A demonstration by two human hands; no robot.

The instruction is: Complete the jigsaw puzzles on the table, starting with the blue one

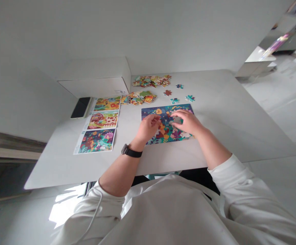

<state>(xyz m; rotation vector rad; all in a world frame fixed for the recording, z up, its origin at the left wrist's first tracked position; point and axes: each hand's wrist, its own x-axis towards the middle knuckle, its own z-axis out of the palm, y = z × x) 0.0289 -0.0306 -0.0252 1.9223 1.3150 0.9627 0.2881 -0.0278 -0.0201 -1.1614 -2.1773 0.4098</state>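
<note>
A nearly filled jigsaw puzzle (172,137) lies flat on the table, printed with colourful animals and plants on dark blue. Over its left part is my left hand (148,128), wearing a black watch (131,151). Its fingers are curled together at the tips, and whatever they may hold is too small to make out. My right hand (188,123) rests over the upper right of the puzzle. Its thumb and fingers are spread apart around a grey patch of the picture, with nothing visibly gripped. A small whitish spot shows below my left fingers.
Loose puzzle pieces (174,101) lie beyond the puzzle, near two piles of pieces (151,81). A sheet with three reference pictures (99,120) lies left, beside a phone (80,108). A white box (94,86) stands behind, against the wall. The table (239,112) extends right.
</note>
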